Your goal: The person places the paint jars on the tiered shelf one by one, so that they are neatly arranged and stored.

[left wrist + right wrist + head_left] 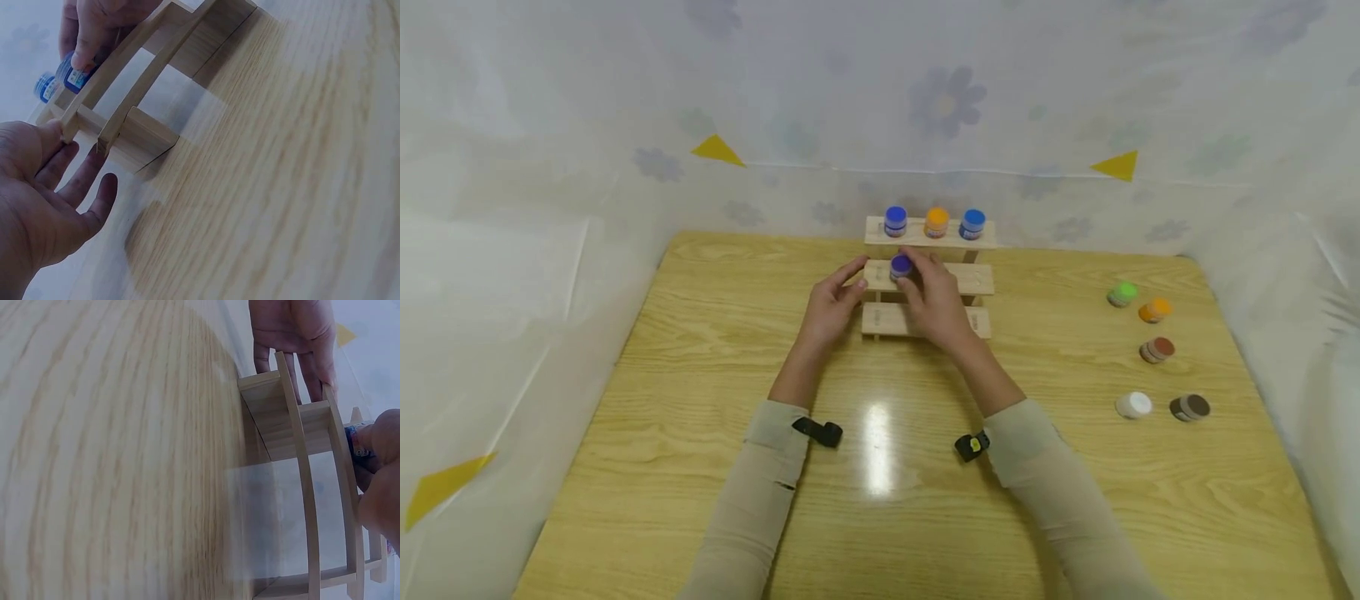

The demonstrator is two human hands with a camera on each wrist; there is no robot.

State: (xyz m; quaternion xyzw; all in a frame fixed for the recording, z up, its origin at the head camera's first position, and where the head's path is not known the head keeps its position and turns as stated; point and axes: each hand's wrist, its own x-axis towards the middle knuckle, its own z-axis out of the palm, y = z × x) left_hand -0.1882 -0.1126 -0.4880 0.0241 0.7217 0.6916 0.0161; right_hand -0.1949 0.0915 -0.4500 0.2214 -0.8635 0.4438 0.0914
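A three-tier wooden rack (pixel 872 320) stands at the back middle of the table. My right hand (pixel 938 302) pinches a small paint jar (pixel 900 266) with a dark blue-violet lid at the left part of the middle shelf. In the left wrist view the thumb and fingers of that hand are on the jar (pixel 74 76). My left hand (pixel 831 308) touches the rack's left end with fairly straight fingers, seen up close in the left wrist view. Along the top shelf stand a blue-lidded jar (pixel 895 222), an orange-lidded jar (pixel 936 222) and a lighter blue-lidded jar (pixel 972 223).
On the table's right side stand loose jars with green (pixel 1122 294), orange (pixel 1155 311), brown (pixel 1157 349), white (pixel 1134 406) and dark brown (pixel 1191 407) lids. A pale flowered sheet (pixel 820 100) hangs behind the wooden table (pixel 700 358). Yellow triangles (pixel 718 150) mark the sheet.
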